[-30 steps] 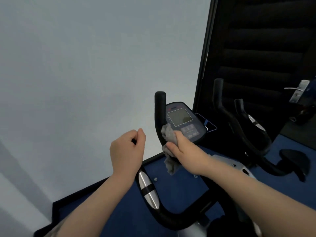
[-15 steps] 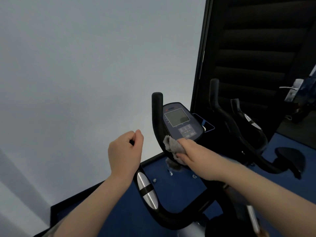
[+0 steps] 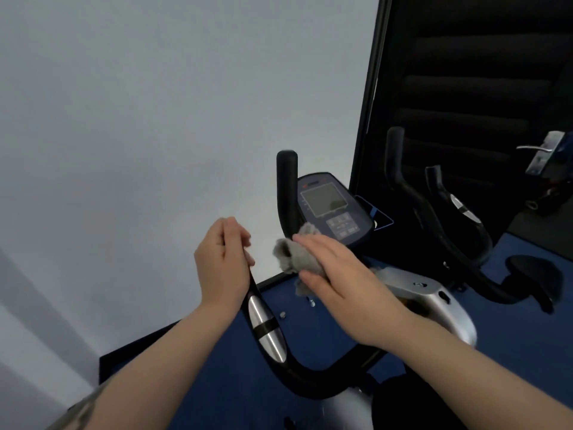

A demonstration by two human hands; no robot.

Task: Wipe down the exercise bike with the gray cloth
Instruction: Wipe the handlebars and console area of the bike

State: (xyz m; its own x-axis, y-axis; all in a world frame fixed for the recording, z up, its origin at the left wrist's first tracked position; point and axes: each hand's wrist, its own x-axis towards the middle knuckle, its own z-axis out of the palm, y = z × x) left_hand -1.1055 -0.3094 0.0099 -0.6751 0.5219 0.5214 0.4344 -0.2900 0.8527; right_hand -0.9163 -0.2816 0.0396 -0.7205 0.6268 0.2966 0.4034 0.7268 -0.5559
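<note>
1. The exercise bike (image 3: 310,377) is sitting in the lower centre of the frame, a curved black handlebar tube with a smooth, shiny chrome sensor plate (image 3: 267,328) set into its left arm and banded in black.
2. The gray cloth (image 3: 294,254) is showing as a soft, nubbly, bunched wad just below the console (image 3: 331,209), at the foot of the upright black grip (image 3: 286,193).
3. The right hand (image 3: 338,274) is lying over the cloth with fingers nearly straight and the thumb tucked under its lower edge, holding it against the bike.
4. The left hand (image 3: 223,262) is wrapping its curled fingers round the left handlebar grip, clamped on it just above the chrome plate.
5. The console is a rounded dark panel with a pale gray rectangular screen and a block of small buttons; its labels are too blurred to read.
6. The part of the bike under the cloth is being hidden by the hand, and the bike's lower body is being cut off at the bottom edge.
7. The bike's long axis is running from the bottom of the frame up toward the pale wall (image 3: 139,119), with the upright grip pointing to the top.
8. A mirror (image 3: 465,88) at the upper right is reflecting dark handlebars.
</note>
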